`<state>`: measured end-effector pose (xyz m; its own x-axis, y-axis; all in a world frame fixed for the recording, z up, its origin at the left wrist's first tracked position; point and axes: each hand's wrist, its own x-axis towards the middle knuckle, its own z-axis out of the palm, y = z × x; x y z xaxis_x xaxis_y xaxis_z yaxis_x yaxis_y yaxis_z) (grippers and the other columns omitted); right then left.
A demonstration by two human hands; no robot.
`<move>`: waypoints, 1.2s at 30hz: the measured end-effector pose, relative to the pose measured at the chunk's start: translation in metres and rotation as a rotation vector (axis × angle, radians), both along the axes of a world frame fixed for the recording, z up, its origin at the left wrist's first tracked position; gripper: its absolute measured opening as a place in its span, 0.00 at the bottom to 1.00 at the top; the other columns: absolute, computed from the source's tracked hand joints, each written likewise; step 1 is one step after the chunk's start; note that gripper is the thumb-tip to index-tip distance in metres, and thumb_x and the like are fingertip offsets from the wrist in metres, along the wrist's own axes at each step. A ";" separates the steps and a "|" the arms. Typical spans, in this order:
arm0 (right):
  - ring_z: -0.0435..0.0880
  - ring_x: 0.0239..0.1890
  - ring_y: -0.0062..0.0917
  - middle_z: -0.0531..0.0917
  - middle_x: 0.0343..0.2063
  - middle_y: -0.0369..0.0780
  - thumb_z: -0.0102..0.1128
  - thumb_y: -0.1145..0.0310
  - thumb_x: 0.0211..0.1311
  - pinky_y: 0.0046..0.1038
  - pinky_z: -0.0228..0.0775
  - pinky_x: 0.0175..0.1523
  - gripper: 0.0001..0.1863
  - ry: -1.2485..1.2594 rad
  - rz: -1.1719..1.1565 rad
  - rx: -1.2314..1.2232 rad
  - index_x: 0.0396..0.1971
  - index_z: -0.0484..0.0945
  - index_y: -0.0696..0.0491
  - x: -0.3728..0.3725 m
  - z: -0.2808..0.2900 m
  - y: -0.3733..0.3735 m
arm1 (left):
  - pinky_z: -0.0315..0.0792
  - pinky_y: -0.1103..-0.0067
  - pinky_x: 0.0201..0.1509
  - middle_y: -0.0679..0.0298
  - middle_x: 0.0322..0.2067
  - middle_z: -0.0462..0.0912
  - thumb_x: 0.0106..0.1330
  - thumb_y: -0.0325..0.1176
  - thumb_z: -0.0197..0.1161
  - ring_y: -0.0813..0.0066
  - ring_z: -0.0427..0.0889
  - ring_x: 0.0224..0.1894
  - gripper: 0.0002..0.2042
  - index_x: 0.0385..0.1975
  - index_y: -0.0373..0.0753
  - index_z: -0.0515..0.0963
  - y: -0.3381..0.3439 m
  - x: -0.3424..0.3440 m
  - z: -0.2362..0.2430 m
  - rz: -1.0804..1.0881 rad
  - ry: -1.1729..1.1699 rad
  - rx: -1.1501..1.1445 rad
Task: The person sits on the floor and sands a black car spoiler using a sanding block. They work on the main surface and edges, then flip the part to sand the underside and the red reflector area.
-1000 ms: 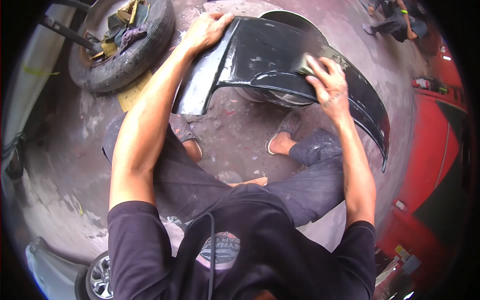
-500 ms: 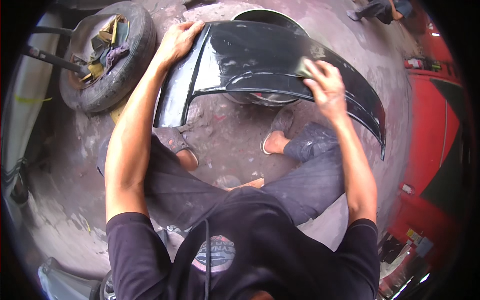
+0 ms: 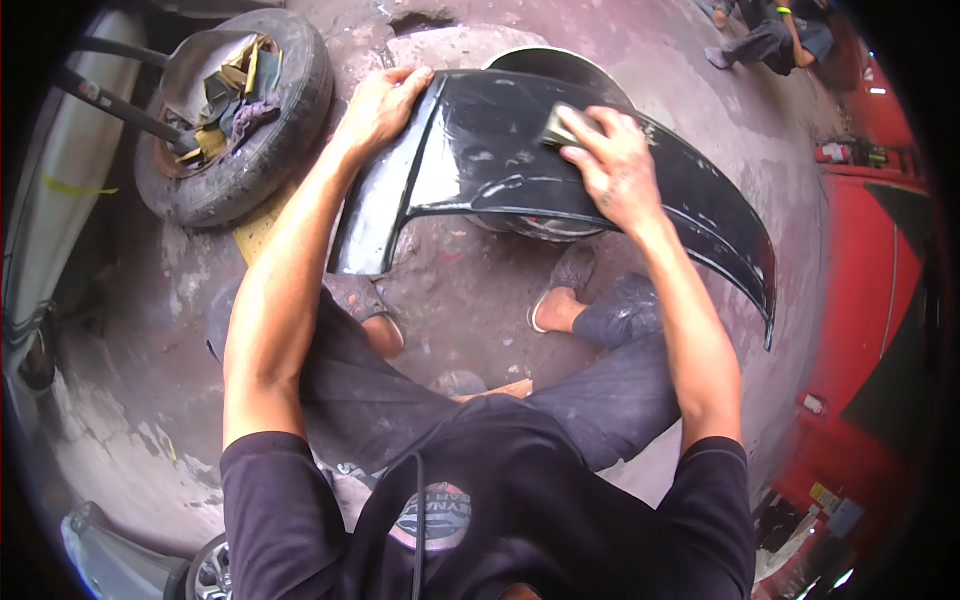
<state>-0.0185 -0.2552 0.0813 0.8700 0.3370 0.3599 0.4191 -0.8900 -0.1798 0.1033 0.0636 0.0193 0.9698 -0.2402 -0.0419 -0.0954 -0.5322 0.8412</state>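
Observation:
A glossy black curved car panel (image 3: pixel 480 125), fender-like with pale scuffs and whitish patches, lies across a round drum-like support (image 3: pixel 545 60) that shows behind and beneath it. My left hand (image 3: pixel 387 105) grips the panel's far left edge, fingers curled over it. In my right hand (image 3: pixel 618 165) is a small grey-green sanding block (image 3: pixel 563 125), pressed to the panel's upper middle. The block's underside is hidden against the surface.
On the left lies a tyre (image 3: pixel 308 110) with sandpaper scraps and rags (image 3: pixel 240 100) inside. A red vehicle body (image 3: pixel 850 280) runs along the right. Another person's leg (image 3: pixel 760 48) shows at the far right. A grey car part (image 3: pixel 115 555) sits at lower left.
My right hand has slid the sanding block leftward and away from me across the panel. My left hand keeps its grip on the edge. The whole view has shifted slightly.

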 end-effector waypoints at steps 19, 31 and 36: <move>0.81 0.52 0.44 0.82 0.51 0.48 0.71 0.65 0.64 0.43 0.73 0.58 0.25 0.091 0.134 0.022 0.63 0.83 0.44 0.043 -0.007 0.109 | 0.78 0.65 0.58 0.45 0.48 0.90 0.77 0.53 0.57 0.55 0.89 0.52 0.26 0.55 0.34 0.85 0.004 -0.007 -0.012 0.022 -0.007 -0.043; 0.81 0.56 0.43 0.83 0.53 0.48 0.70 0.60 0.66 0.44 0.74 0.58 0.23 -0.008 0.101 -0.003 0.62 0.83 0.39 0.045 -0.022 0.083 | 0.78 0.67 0.60 0.46 0.49 0.90 0.77 0.55 0.58 0.57 0.89 0.54 0.27 0.58 0.35 0.84 0.005 -0.016 0.004 0.057 0.032 0.004; 0.84 0.56 0.49 0.84 0.54 0.53 0.69 0.60 0.67 0.47 0.77 0.62 0.25 0.087 -0.236 0.008 0.64 0.83 0.38 0.003 -0.004 -0.078 | 0.76 0.67 0.62 0.46 0.50 0.90 0.76 0.57 0.58 0.56 0.88 0.56 0.29 0.59 0.35 0.84 -0.004 -0.015 0.008 0.012 0.020 -0.006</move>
<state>-0.0154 -0.3332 0.0775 0.9520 0.1181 0.2823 0.1824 -0.9598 -0.2135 0.0882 0.0595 0.0278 0.9717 -0.2287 -0.0594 -0.0725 -0.5279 0.8462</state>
